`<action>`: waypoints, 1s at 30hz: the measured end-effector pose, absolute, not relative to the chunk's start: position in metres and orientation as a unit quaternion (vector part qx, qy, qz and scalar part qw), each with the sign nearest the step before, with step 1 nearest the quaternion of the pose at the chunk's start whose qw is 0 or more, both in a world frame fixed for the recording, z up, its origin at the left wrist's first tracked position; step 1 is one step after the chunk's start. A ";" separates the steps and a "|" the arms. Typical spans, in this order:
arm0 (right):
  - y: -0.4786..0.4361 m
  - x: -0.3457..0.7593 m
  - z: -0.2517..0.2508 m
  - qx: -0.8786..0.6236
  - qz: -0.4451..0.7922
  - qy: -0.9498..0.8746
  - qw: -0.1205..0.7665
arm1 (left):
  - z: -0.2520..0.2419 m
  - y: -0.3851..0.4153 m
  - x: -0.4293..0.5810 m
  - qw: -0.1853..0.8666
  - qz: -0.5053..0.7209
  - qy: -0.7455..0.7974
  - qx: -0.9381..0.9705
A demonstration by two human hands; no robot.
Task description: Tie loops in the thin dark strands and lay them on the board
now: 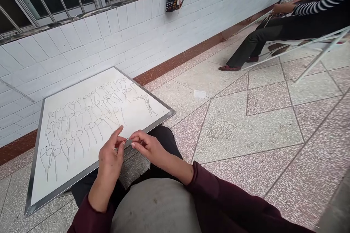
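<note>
My left hand (112, 153) is closed in a pinch above the near edge of a white board-like table (109, 69). Facing it, my right hand (149, 147) also pinches, its fingertips a short gap away. A thin wire, barely visible, seems to run between the two pinches; most of it is hidden by the fingers. Rows of dark looped wires (76, 134), each a ring with a tail, lie spread across the table. Several straight wires (149, 105) rest in a loose bunch at its right corner.
A metal rim (65, 187) edges the table. Behind it stands a white tiled wall (131, 25) with barred windows and a small dark bag (175, 0) hanging. At the upper right a seated person (273, 34) holds something round. White paper (200, 94) lies on the floor.
</note>
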State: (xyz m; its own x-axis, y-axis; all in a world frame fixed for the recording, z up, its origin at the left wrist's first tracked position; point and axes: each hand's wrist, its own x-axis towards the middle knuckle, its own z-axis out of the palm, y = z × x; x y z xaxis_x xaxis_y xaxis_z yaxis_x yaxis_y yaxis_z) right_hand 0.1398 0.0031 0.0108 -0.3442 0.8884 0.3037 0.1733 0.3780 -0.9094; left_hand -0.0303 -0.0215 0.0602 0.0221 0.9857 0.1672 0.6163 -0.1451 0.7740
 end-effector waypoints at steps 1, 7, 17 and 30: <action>0.003 0.139 0.010 -0.375 0.404 -0.714 0.433 | 0.061 -0.021 -0.030 0.262 0.353 0.603 0.666; 0.002 0.136 0.006 -0.369 0.353 -0.726 0.461 | 0.057 -0.019 -0.025 0.336 0.408 0.589 0.612; -0.001 0.130 0.005 -0.393 0.291 -0.709 0.508 | 0.054 -0.017 -0.022 0.400 0.486 0.570 0.528; 0.002 0.131 0.001 -0.331 0.137 -0.802 0.478 | 0.050 -0.018 -0.023 0.387 0.496 0.585 0.512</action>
